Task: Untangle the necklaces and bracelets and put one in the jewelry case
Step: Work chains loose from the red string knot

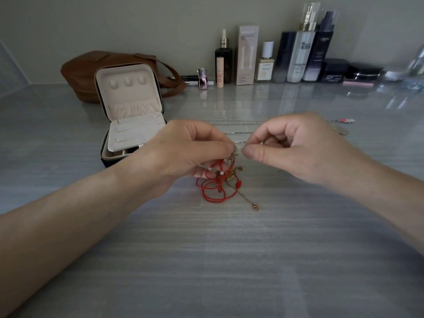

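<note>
Tangle: red cord, gold chain, right of jewelry case.
Left hand: we pinched its top.
Right hand: we pinched one of its strands.
Method: we judged slow teasing best.

Left hand, right hand at tangle

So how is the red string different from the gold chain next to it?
The red cord is bright string, the gold chain thin metal links. The red cord is bunched in loops; the gold chain trails out nearly straight. The red cord carries white beads; the gold chain ends in a clasp. Both join one tangle.
</note>
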{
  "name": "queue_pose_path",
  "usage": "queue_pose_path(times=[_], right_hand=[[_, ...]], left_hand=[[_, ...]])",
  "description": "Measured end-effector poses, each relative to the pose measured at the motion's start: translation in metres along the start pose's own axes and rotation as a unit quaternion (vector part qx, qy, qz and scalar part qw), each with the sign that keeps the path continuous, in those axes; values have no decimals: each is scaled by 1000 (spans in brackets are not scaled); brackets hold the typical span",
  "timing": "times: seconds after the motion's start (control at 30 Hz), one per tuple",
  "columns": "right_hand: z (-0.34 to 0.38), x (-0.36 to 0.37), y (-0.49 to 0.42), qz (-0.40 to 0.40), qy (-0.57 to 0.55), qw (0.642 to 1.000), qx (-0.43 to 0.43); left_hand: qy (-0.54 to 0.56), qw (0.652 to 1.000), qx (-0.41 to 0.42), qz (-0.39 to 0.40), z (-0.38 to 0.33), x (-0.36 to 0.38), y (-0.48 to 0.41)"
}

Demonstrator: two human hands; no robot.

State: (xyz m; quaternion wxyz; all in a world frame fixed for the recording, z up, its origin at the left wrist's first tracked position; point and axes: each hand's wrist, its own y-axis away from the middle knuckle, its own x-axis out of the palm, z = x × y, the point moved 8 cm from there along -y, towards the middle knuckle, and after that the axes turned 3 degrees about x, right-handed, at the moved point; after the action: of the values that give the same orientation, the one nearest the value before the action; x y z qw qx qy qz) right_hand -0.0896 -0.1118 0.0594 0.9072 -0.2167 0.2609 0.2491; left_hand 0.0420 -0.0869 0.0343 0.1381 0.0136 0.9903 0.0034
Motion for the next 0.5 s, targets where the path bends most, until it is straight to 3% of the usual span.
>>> queue_pose_path(times=[0.5], right_hand=[[7, 4, 2, 19, 12, 999, -28]], left_hand=[[11, 999, 24, -28, -5, -2, 1]])
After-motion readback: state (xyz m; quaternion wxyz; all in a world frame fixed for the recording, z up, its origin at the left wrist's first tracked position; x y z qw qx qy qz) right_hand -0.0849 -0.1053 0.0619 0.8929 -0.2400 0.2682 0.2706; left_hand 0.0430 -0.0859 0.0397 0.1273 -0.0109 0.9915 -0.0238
